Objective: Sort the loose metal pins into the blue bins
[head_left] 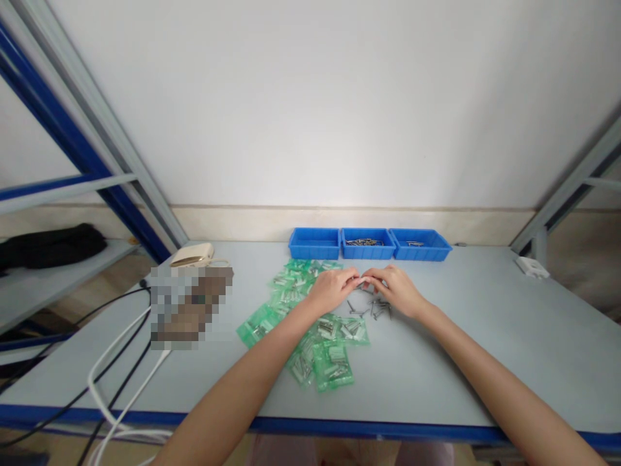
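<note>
My left hand point(332, 289) and my right hand point(396, 290) meet at the fingertips above the table, thumbs and fingers closed in a pinch. Whatever lies between them is too small to make out. Just below the fingers, a loose group of metal screws point(381, 309) is scattered on the tabletop. Green plastic packets point(332, 367) with screws and pale pieces inside lie spread beneath and around my left hand and forearm. Behind the hands, a middle blue bin point(367, 252) holds a pile of screws, and a right blue bin point(422, 252) contains a few.
A left blue bin point(314, 250) completes the row by the wall. On the left are a cream-coloured device point(193, 254), a pixelated patch and white cables point(99, 382). A white adapter-like block point(532, 266) sits far right. Blue-and-grey frame posts flank the table point(485, 362).
</note>
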